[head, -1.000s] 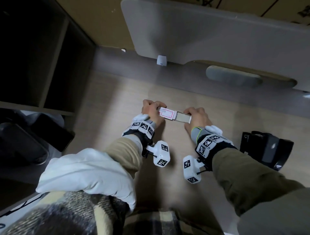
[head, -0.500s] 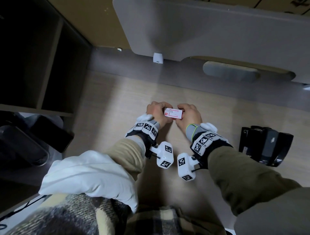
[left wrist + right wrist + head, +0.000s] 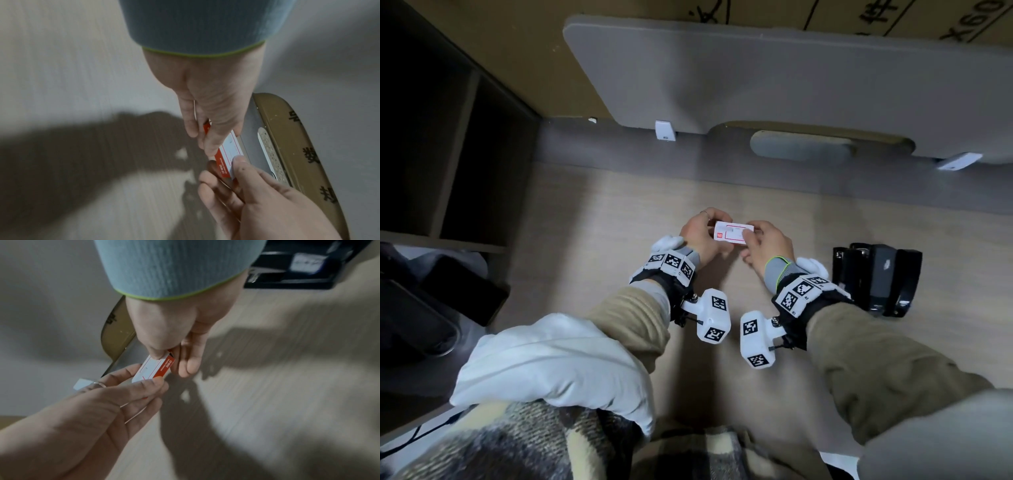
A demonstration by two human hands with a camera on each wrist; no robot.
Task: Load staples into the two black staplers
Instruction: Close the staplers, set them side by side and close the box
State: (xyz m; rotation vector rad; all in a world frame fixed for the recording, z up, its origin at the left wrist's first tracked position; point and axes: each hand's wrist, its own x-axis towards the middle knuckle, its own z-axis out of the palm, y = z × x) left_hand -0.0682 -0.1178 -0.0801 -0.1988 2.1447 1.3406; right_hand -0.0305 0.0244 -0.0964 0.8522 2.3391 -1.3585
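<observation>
A small white-and-red staple box (image 3: 732, 233) is held closed just above the wooden desk. My left hand (image 3: 709, 229) pinches its left end and my right hand (image 3: 751, 236) pinches its right end. In the left wrist view the box (image 3: 228, 154) sits between my left hand's thumb and fingers (image 3: 207, 146), with my right hand (image 3: 242, 172) at the other end. In the right wrist view the box (image 3: 153, 368) shows its red side. Two black staplers (image 3: 876, 279) stand side by side on the desk, right of my right wrist and apart from both hands.
A grey board (image 3: 774, 75) with a handle cutout leans against cardboard at the back of the desk (image 3: 599, 212). Dark open shelves (image 3: 448, 154) stand on the left. White cloth (image 3: 544, 363) and a plaid blanket (image 3: 517, 445) lie over my lap.
One second ago the box's inner tray was pulled out to the right. It has since been slid back in, and both hands now hold the closed box closer together.
</observation>
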